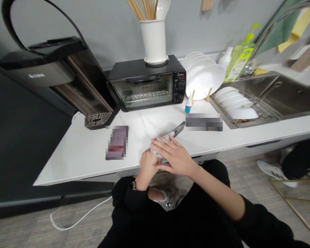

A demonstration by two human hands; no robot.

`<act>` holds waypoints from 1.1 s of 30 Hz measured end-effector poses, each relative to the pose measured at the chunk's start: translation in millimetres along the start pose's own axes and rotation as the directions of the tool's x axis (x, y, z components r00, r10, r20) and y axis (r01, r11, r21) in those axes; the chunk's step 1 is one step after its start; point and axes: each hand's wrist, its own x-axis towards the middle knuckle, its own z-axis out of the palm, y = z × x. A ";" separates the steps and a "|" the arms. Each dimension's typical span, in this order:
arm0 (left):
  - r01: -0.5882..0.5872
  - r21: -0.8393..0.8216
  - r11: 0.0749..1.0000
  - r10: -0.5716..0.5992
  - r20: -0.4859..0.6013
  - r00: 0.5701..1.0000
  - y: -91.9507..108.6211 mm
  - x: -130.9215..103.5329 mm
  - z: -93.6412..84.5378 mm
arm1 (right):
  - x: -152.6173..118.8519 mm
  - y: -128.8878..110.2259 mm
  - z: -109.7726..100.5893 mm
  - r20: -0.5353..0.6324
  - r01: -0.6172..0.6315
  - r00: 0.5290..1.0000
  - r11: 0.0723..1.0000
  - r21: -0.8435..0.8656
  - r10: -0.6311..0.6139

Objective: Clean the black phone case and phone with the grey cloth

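A metal-ended tool (180, 128) with a whitish part extends beyond my hands above the front of the white counter. My left hand (148, 164) is closed around the near end of the whitish part, which is mostly hidden. Across the top of that part lies my right hand (175, 155), its fingers stretched out and slightly apart. To the left of my hands, a blurred-out purple flat object (117, 142) rests on the counter. A blurred-out dark flat object (204, 123) and a small white bottle with a blue label (188, 106) are to the right of the metal end.
Behind stands a black toaster oven (147, 86) carrying a white utensil holder (154, 41). A dark water dispenser (67, 75) is at left. White plates (206, 81), a green soap bottle (239, 58) and a sink (286, 100) are at right. Another person's shoe (275, 172) shows below.
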 end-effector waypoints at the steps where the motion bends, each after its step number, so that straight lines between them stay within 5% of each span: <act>1: 0.004 -0.004 1.000 -0.004 -0.002 1.000 1.3 -0.7 -1.2 | 0.1 8.8 -2.7 -0.049 -0.071 0.996 0.997 -0.009 0.071; 5: 0.032 -0.027 0.999 -0.033 -0.037 0.999 8.3 -3.1 -6.6 | 4.0 39.4 -9.4 -0.261 -0.386 0.894 0.922 -0.031 0.365; 11: 0.065 0.006 0.998 -0.065 0.059 0.996 5.3 -2.2 -2.9 | 4.8 0.5 7.1 -0.061 -0.088 0.994 0.996 -0.029 0.087; 14: 0.029 -0.021 0.999 -0.029 0.007 1.000 6.1 -3.8 -3.6 | 2.1 22.1 2.0 -0.139 -0.199 0.972 0.977 -0.076 0.187; 17: 0.011 -0.049 0.999 -0.014 -0.055 0.998 8.8 -5.4 -5.9 | 4.0 50.8 -4.7 -0.268 -0.381 0.900 0.919 -0.104 0.343; 19: 0.018 -0.051 0.999 -0.021 -0.057 0.998 9.0 -5.4 -5.9 | 7.3 47.1 -2.4 -0.257 -0.357 0.911 0.929 -0.100 0.322; 24: 0.083 -0.007 0.997 -0.083 0.026 0.996 5.9 -4.6 -2.6 | 13.7 5.4 11.1 -0.070 -0.065 0.996 0.997 -0.035 0.062; 27: 0.053 -0.027 0.998 -0.054 -0.009 0.999 7.9 -5.3 -4.4 | 15.2 26.2 3.8 -0.119 -0.146 0.983 0.986 -0.075 0.137; 30: 0.027 -0.038 0.999 -0.029 -0.058 0.998 10.4 -5.7 -6.4 | 16.6 52.6 -5.5 -0.239 -0.343 0.921 0.932 -0.116 0.309; 33: 0.040 -0.013 0.999 -0.040 -0.051 0.998 8.2 -5.4 -3.6 | 16.3 39.4 -3.2 -0.181 -0.260 0.953 0.962 -0.084 0.241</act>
